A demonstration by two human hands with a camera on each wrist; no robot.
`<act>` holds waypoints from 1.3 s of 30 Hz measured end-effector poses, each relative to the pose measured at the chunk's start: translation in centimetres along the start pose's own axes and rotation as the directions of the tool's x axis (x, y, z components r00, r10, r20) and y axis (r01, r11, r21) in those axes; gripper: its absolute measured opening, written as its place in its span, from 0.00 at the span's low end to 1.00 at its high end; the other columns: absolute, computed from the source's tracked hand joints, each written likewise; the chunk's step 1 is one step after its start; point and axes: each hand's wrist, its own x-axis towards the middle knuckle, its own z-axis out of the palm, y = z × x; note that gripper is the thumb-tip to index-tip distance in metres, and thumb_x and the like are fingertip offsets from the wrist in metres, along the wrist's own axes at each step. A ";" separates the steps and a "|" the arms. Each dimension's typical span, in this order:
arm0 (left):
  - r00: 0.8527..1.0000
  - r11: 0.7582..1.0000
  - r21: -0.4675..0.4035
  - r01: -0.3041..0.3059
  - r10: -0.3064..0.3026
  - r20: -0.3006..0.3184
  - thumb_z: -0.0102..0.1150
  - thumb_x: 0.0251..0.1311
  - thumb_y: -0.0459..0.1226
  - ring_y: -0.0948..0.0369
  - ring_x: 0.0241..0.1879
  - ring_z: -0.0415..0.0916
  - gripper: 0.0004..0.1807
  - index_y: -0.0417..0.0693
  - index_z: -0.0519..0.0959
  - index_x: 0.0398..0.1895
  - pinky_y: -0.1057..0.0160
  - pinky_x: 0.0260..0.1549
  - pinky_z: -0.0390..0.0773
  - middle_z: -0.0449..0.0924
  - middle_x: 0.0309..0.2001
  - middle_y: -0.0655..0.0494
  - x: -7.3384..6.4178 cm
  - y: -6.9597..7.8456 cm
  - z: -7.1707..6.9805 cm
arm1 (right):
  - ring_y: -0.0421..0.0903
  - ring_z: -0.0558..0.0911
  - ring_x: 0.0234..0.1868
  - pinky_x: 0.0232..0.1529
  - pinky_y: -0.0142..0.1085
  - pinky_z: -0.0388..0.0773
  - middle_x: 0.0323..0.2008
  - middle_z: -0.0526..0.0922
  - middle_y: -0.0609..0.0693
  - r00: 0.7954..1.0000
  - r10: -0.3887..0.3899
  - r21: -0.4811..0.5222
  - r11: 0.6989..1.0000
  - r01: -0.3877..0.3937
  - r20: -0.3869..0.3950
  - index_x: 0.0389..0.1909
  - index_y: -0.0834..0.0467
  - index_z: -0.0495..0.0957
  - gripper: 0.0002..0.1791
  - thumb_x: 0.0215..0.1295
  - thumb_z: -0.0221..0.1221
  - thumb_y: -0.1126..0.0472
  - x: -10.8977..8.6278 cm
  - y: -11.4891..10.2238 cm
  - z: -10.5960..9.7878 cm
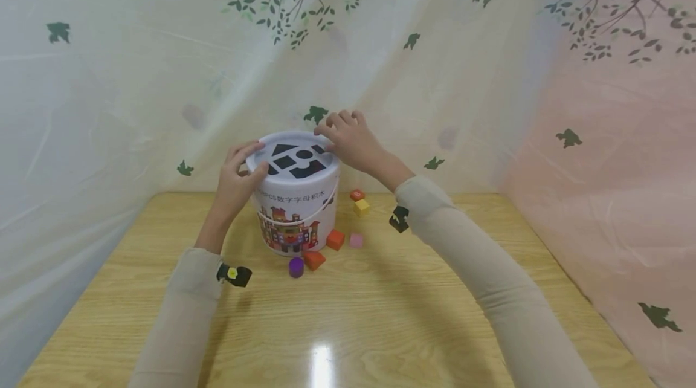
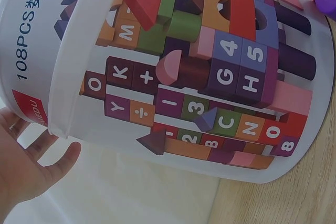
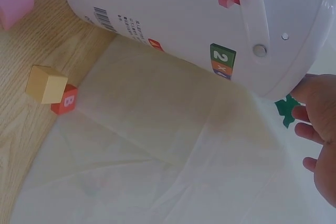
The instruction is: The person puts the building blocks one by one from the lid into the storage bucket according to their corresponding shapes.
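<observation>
A white toy-block bucket (image 1: 296,219) stands upright on the table, printed with coloured letter and number blocks. Its white lid (image 1: 278,176) is on top and has dark cut-outs, among them a triangle, a circle and a square. On the left of the lid my left hand (image 1: 236,173) touches the rim with spread fingers and thumb. My right hand (image 1: 353,140) is at the right rim, thumb against the edge, with the other fingers lifted and loosely bent. In the right wrist view the thumb (image 3: 310,88) lies right at the rim.
Loose blocks lie by the bucket's base: a purple cylinder (image 1: 296,267), an orange-red triangular block (image 1: 314,260), an orange-red block (image 1: 335,239), a pink block (image 1: 356,240), a yellow cube (image 1: 361,208) and a red letter block (image 1: 357,194). A patterned curtain (image 1: 380,86) hangs behind the wooden table (image 1: 272,327).
</observation>
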 end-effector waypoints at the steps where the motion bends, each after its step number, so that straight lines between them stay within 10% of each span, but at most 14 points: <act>1: 1.000 1.000 0.001 -0.001 0.001 0.001 0.56 0.68 0.44 0.50 0.70 0.61 0.31 0.46 0.70 0.73 0.42 0.68 0.72 0.60 0.74 0.48 0.0 0.0 0.0 | 0.55 0.72 0.63 0.69 0.52 0.65 0.59 0.78 0.55 1.000 0.000 0.003 1.000 0.000 -0.003 0.63 0.51 0.77 0.21 0.70 0.63 0.58 0.0 0.0 0.0; 30: 1.000 1.000 0.001 0.004 -0.004 0.002 0.56 0.68 0.44 0.49 0.70 0.61 0.31 0.46 0.70 0.73 0.42 0.68 0.72 0.60 0.74 0.48 -0.2 0.3 0.1 | 0.56 0.74 0.66 0.76 0.61 0.57 0.59 0.82 0.57 0.979 0.108 0.098 0.991 -0.092 -0.175 0.55 0.58 0.82 0.18 0.72 0.60 0.53 -3.7 2.0 1.7; 39: 1.000 1.000 -0.011 0.001 -0.001 0.000 0.57 0.67 0.43 0.49 0.70 0.61 0.31 0.47 0.70 0.73 0.41 0.68 0.71 0.59 0.75 0.48 -0.2 0.4 0.0 | 0.57 0.75 0.65 0.74 0.61 0.59 0.59 0.83 0.58 0.983 0.153 0.213 0.969 -0.129 -0.100 0.55 0.60 0.82 0.20 0.70 0.62 0.52 -6.8 3.0 3.9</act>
